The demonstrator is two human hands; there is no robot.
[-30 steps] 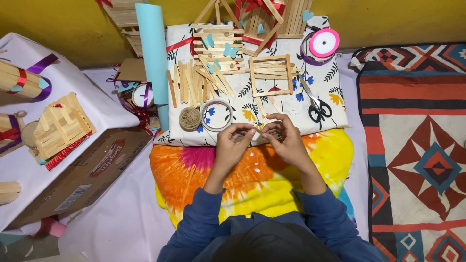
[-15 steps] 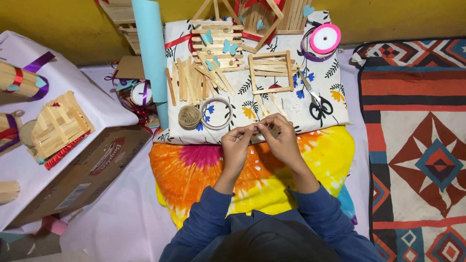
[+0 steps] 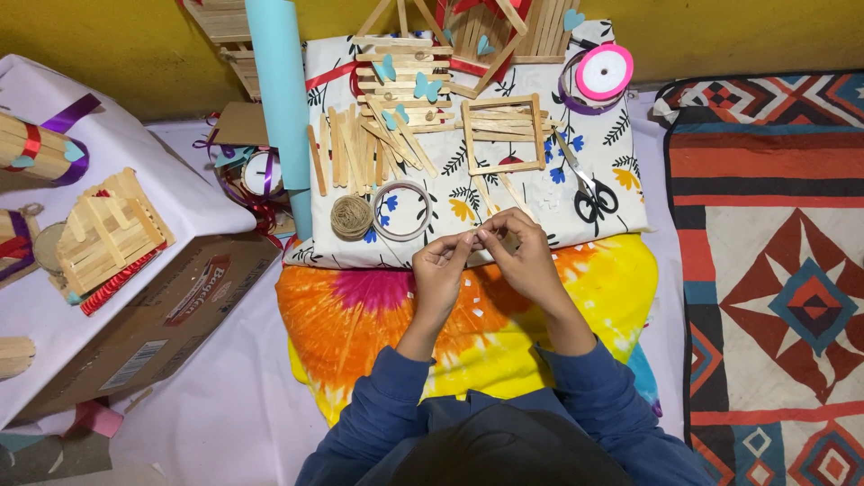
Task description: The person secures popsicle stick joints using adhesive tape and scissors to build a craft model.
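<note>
Head view shows left hand (image 3: 441, 270) and right hand (image 3: 526, 256) pinching one small pale piece (image 3: 475, 238) together, while loose wooden sticks (image 3: 355, 148) far behind lie unused.

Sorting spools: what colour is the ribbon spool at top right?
Pink with a white centre, head view.

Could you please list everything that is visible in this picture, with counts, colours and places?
floral cloth: one, white with printed flowers, far side of the work area
craft sticks: a loose pile, pale wood, left on the cloth
stick frame: one, pale wood, centre of the cloth
twine ball: one, brown, near edge of the cloth
tape ring: one, clear, beside the twine
scissors: one pair, black handles, right on the cloth
ribbon spool: one, pink, far right
paper roll: one, light blue, left of the cloth
tie-dye cloth: one, orange, yellow, pink, under the hands
stick house: one, pale wood, left table
cardboard box: one, brown, left
patterned rug: one, red, right
left hand, right hand: together, pinching something small
</note>
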